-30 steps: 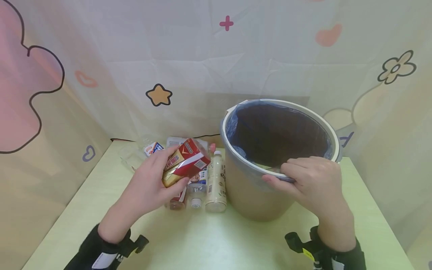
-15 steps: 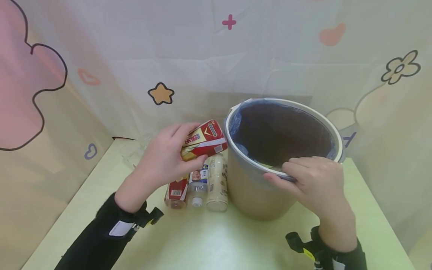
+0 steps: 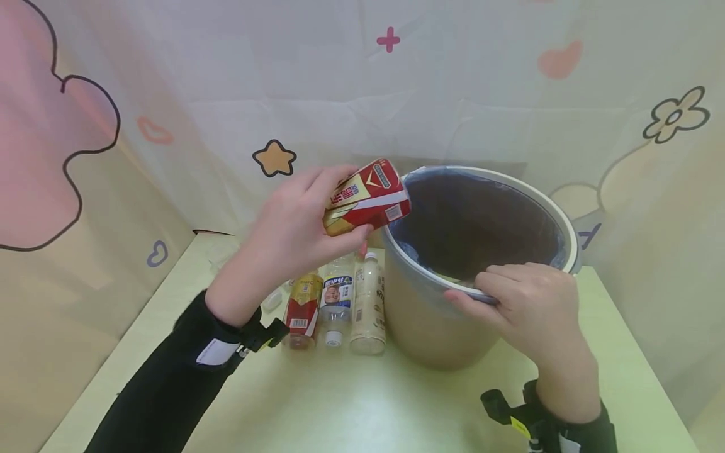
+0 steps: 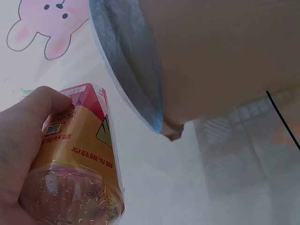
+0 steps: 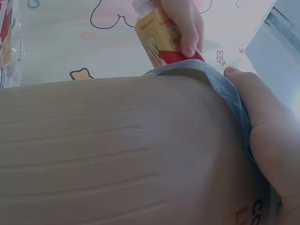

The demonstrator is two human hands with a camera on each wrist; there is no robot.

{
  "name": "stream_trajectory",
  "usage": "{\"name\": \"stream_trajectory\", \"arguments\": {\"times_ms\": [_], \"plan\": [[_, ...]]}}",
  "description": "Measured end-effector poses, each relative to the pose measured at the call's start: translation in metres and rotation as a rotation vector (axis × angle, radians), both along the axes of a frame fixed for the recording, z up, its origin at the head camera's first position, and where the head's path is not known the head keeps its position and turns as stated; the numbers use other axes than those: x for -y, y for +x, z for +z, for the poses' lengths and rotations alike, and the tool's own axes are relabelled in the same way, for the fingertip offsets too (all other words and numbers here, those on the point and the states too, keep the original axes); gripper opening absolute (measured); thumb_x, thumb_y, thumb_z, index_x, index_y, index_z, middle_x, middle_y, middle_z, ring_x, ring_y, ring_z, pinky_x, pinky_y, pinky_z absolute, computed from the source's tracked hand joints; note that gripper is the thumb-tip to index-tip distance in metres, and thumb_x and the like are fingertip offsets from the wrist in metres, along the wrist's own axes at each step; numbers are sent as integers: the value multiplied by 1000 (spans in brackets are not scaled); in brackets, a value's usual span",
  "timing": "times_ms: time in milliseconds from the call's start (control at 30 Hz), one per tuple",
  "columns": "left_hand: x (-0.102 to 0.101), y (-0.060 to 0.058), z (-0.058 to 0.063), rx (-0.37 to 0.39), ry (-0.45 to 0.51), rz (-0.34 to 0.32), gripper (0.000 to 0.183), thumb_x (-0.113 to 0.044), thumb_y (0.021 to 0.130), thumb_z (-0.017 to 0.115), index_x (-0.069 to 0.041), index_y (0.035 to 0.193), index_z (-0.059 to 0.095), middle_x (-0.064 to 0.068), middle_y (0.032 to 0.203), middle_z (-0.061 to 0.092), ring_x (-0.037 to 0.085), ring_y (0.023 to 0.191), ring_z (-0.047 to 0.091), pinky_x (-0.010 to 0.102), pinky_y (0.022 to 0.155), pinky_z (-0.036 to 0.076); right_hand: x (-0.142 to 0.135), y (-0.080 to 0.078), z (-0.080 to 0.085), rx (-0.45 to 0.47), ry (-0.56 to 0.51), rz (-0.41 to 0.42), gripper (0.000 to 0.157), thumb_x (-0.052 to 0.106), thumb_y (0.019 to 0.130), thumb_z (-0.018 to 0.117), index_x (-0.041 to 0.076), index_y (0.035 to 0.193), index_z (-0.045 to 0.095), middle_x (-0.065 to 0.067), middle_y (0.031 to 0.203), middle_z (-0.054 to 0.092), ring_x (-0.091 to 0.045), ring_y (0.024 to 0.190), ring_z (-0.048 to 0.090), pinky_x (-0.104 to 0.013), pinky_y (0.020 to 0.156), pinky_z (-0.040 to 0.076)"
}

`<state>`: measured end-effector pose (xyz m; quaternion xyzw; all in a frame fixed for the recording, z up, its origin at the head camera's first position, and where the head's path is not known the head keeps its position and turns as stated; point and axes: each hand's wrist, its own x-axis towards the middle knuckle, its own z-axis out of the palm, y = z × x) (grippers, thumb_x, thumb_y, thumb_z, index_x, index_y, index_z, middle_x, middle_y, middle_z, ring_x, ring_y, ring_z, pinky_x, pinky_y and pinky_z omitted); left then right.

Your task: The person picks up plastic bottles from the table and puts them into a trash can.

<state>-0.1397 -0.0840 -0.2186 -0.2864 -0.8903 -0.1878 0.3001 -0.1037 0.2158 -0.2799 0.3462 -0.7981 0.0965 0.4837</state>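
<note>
My left hand [image 3: 294, 220] grips a plastic bottle [image 3: 370, 195] with a red and gold label, held tilted at the left rim of a brown trash bin [image 3: 436, 333]. In the left wrist view, the clear end of this bottle [image 4: 70, 194] shows beads of moisture, and the thumb lies along its side. A bluish bag lines the bin. My right hand [image 3: 523, 302] holds the bin's near rim, thumb outside and fingers over the edge. From the right wrist view, the bag's folded edge [image 5: 229, 93] shows beside the right thumb.
Left of the bin, several bottles lie on the pale table [image 3: 362, 402]: a red and gold one [image 3: 303, 308], one with a blue and white label [image 3: 337, 296] and a cream one [image 3: 369, 308]. A printed curtain [image 3: 317, 75] stands behind.
My left hand has carried the red and gold bottle up and right, from over the other bottles to the bin's rim. The right hand keeps its hold there.
</note>
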Motion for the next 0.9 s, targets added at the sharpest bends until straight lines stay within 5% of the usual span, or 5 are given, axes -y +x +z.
{"name": "stream_trajectory", "arguments": {"times_ms": [200,567,767,900], "plan": [[-26,-10,15,11,-49,-38,73,-56,73,64,-18,132,44,0,120,55,12,101,51,25,74,50,3,3,4,18,17,-3,53,59,84,50,21,49,36,13,48,25,-2,43,19,-20,44,8],[-85,-38,25,-32,-128,-122,75,-61,74,60,-20,134,41,-3,122,53,8,105,49,18,84,43,5,3,6,-3,20,-13,54,59,85,48,21,48,34,12,47,25,-1,44,17,-20,43,8],[-122,-53,23,-171,-208,-222,74,-63,77,54,-19,134,40,-5,120,52,7,105,49,16,90,38,5,2,6,-37,10,-12,55,58,85,48,20,49,32,11,47,24,-3,43,18,-21,43,8],[-142,-60,12,-184,-204,-276,76,-65,77,52,-19,135,38,-6,120,53,6,105,50,13,91,36,4,3,6,-22,10,-19,55,58,86,47,20,49,34,11,47,26,-4,42,20,-21,43,9]]}}
